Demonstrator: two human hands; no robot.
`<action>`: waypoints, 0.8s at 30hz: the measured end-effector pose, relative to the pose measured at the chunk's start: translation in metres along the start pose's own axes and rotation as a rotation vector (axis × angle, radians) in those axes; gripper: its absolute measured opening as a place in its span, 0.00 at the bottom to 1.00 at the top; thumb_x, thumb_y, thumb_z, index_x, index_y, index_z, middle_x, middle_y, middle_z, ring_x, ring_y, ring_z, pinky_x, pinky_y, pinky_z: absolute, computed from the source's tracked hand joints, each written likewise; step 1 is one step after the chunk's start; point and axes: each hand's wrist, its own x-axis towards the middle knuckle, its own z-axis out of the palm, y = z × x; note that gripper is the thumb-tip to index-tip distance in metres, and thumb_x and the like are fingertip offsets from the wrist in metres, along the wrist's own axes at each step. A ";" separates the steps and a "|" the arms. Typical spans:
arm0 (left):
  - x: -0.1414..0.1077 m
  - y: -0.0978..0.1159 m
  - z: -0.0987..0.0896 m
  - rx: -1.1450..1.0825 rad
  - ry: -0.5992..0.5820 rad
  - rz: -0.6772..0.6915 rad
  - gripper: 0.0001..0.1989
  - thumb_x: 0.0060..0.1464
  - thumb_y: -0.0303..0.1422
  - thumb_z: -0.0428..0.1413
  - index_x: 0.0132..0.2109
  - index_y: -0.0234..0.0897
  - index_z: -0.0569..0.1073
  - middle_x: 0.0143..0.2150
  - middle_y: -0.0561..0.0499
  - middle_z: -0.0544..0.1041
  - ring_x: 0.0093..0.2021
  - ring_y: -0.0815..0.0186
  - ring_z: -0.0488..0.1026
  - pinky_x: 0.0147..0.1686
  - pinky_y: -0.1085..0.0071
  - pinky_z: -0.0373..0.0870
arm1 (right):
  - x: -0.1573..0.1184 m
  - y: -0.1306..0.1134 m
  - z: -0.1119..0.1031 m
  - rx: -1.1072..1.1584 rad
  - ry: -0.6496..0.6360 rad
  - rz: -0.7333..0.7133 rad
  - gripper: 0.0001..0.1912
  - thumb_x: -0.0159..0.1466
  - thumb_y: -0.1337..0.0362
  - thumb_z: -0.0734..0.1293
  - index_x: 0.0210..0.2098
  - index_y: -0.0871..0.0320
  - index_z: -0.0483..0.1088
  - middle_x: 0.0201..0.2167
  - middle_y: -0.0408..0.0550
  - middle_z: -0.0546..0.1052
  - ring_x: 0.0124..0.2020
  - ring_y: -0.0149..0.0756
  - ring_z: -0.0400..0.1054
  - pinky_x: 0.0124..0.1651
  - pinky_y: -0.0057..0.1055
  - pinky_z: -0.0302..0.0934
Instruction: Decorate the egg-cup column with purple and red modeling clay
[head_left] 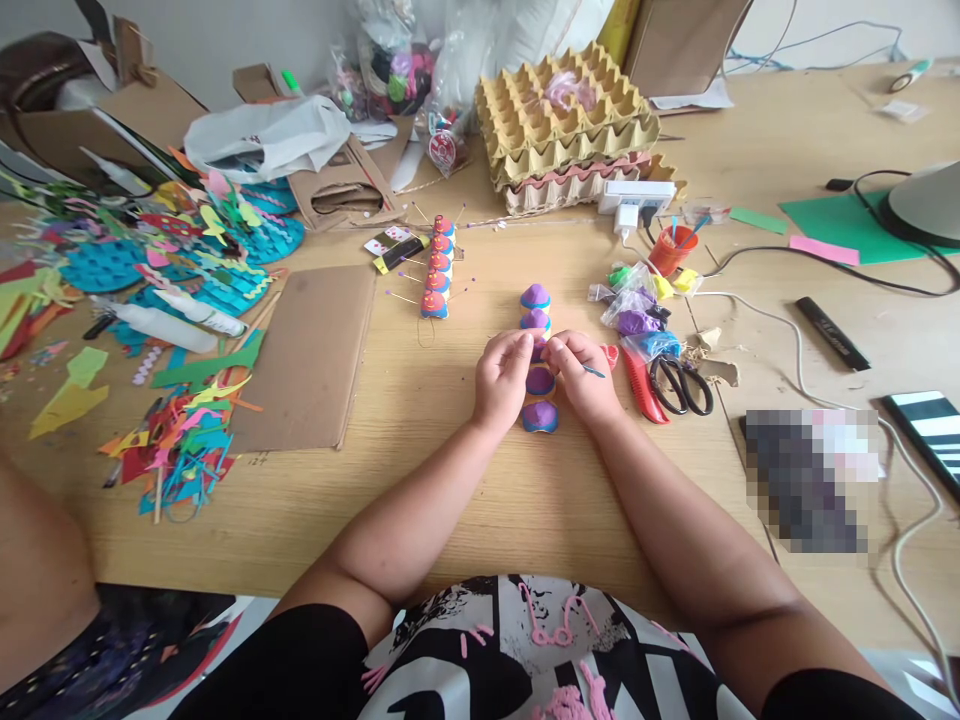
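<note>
A row of egg-carton cups [540,416], coloured purple, blue and yellow, stands upright on the table in front of me. Over its middle, my left hand [504,378] has thumb and fingers pinched together; what lies between them is too small to make out. Close beside it, my right hand [583,378] is closed, with a thin dark-teal stick [593,371] jutting out of its fingers. Both sets of fingertips nearly meet and partly cover the cups. Farther back to the left is a second row of cups [436,275], red and blue, with pin-like sticks poking out at its sides.
Right of the hands lie black-handled scissors [681,386], a red cutter [643,385], bagged clay [637,315] and an orange cup [671,248]. Egg trays [570,120] are stacked behind. A cardboard sheet [304,360] and paper scraps [187,440] lie left; another person's arm [41,560] rests nearby.
</note>
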 end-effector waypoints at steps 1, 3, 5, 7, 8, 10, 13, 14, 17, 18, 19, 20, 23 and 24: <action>0.000 0.002 0.000 -0.001 -0.012 -0.003 0.23 0.65 0.56 0.60 0.45 0.41 0.85 0.49 0.45 0.85 0.54 0.60 0.80 0.59 0.65 0.74 | 0.000 0.001 0.000 0.015 0.008 0.010 0.28 0.65 0.37 0.69 0.25 0.53 0.70 0.22 0.41 0.68 0.28 0.33 0.62 0.37 0.34 0.64; -0.001 0.003 0.000 0.004 -0.038 -0.016 0.22 0.64 0.55 0.61 0.49 0.42 0.85 0.51 0.44 0.85 0.55 0.58 0.80 0.60 0.63 0.75 | 0.001 0.003 -0.001 0.046 0.028 0.031 0.27 0.65 0.38 0.70 0.25 0.54 0.70 0.22 0.40 0.67 0.27 0.32 0.61 0.37 0.33 0.62; -0.001 0.003 0.000 0.014 -0.057 -0.027 0.20 0.62 0.53 0.64 0.50 0.43 0.85 0.50 0.45 0.85 0.55 0.57 0.80 0.58 0.62 0.76 | 0.001 0.004 -0.001 0.065 0.044 0.045 0.27 0.65 0.39 0.70 0.24 0.54 0.69 0.21 0.39 0.67 0.26 0.31 0.60 0.37 0.33 0.61; -0.001 0.002 -0.001 0.039 -0.062 -0.015 0.17 0.61 0.50 0.66 0.48 0.44 0.85 0.49 0.45 0.85 0.53 0.58 0.81 0.56 0.63 0.77 | 0.001 0.004 -0.001 0.073 0.044 0.055 0.27 0.64 0.39 0.71 0.23 0.54 0.68 0.21 0.40 0.67 0.27 0.31 0.59 0.36 0.33 0.61; -0.001 0.001 -0.002 0.060 -0.061 0.002 0.16 0.62 0.49 0.66 0.47 0.44 0.85 0.49 0.46 0.84 0.52 0.58 0.81 0.56 0.63 0.77 | 0.001 0.003 -0.001 0.077 0.039 0.058 0.27 0.64 0.39 0.71 0.23 0.54 0.67 0.21 0.40 0.67 0.27 0.31 0.59 0.36 0.33 0.60; 0.000 0.000 -0.003 0.112 -0.057 0.053 0.13 0.64 0.47 0.64 0.45 0.43 0.84 0.48 0.46 0.84 0.51 0.59 0.80 0.56 0.64 0.76 | 0.000 0.002 0.000 0.085 0.027 0.058 0.27 0.64 0.39 0.71 0.23 0.54 0.67 0.21 0.40 0.67 0.27 0.32 0.60 0.36 0.33 0.61; 0.002 0.000 -0.004 0.179 -0.051 0.140 0.12 0.66 0.44 0.62 0.41 0.42 0.83 0.44 0.47 0.84 0.49 0.60 0.79 0.57 0.64 0.74 | 0.001 0.001 0.000 0.077 0.015 0.042 0.28 0.65 0.38 0.71 0.23 0.54 0.69 0.22 0.41 0.67 0.27 0.32 0.60 0.36 0.33 0.62; 0.002 0.001 -0.004 0.197 -0.053 0.161 0.12 0.66 0.44 0.62 0.40 0.42 0.82 0.43 0.48 0.83 0.49 0.61 0.79 0.56 0.64 0.74 | 0.001 0.001 0.000 0.066 0.012 0.037 0.29 0.64 0.37 0.70 0.23 0.54 0.69 0.22 0.41 0.67 0.27 0.32 0.60 0.36 0.33 0.63; 0.002 0.000 -0.004 0.229 -0.060 0.190 0.14 0.68 0.45 0.60 0.39 0.41 0.81 0.43 0.48 0.83 0.47 0.61 0.79 0.54 0.64 0.74 | 0.001 0.000 -0.001 0.027 0.009 0.039 0.32 0.63 0.34 0.70 0.22 0.55 0.70 0.22 0.42 0.67 0.27 0.32 0.61 0.33 0.33 0.61; 0.002 -0.001 -0.004 0.231 -0.059 0.188 0.15 0.68 0.46 0.60 0.39 0.41 0.80 0.43 0.48 0.83 0.46 0.62 0.79 0.54 0.64 0.74 | 0.001 0.000 -0.001 0.017 0.008 0.044 0.33 0.63 0.33 0.69 0.21 0.55 0.69 0.21 0.42 0.67 0.27 0.32 0.61 0.33 0.33 0.60; 0.002 -0.001 -0.004 0.229 -0.059 0.180 0.15 0.67 0.48 0.60 0.39 0.41 0.79 0.43 0.48 0.83 0.46 0.62 0.79 0.53 0.64 0.74 | 0.001 0.000 -0.001 0.011 0.007 0.050 0.33 0.62 0.32 0.69 0.20 0.55 0.69 0.21 0.42 0.67 0.27 0.32 0.60 0.33 0.33 0.60; 0.002 -0.002 -0.004 0.225 -0.058 0.168 0.17 0.67 0.49 0.60 0.39 0.41 0.79 0.43 0.48 0.83 0.46 0.62 0.79 0.53 0.64 0.74 | 0.001 0.000 -0.001 0.008 0.006 0.056 0.34 0.62 0.31 0.69 0.20 0.55 0.68 0.20 0.42 0.66 0.26 0.32 0.60 0.33 0.33 0.60; 0.001 -0.003 -0.004 0.205 -0.062 0.125 0.20 0.68 0.53 0.57 0.39 0.41 0.78 0.42 0.48 0.82 0.46 0.62 0.79 0.53 0.65 0.75 | 0.001 -0.001 -0.001 -0.005 0.002 0.061 0.35 0.62 0.30 0.68 0.20 0.55 0.68 0.19 0.41 0.66 0.26 0.32 0.60 0.33 0.33 0.61; 0.001 -0.003 -0.003 0.192 -0.063 0.115 0.21 0.69 0.54 0.56 0.39 0.41 0.78 0.42 0.48 0.82 0.47 0.62 0.79 0.53 0.64 0.75 | 0.001 -0.001 -0.001 -0.012 0.002 0.057 0.35 0.62 0.30 0.68 0.19 0.55 0.69 0.19 0.42 0.66 0.26 0.32 0.60 0.33 0.33 0.61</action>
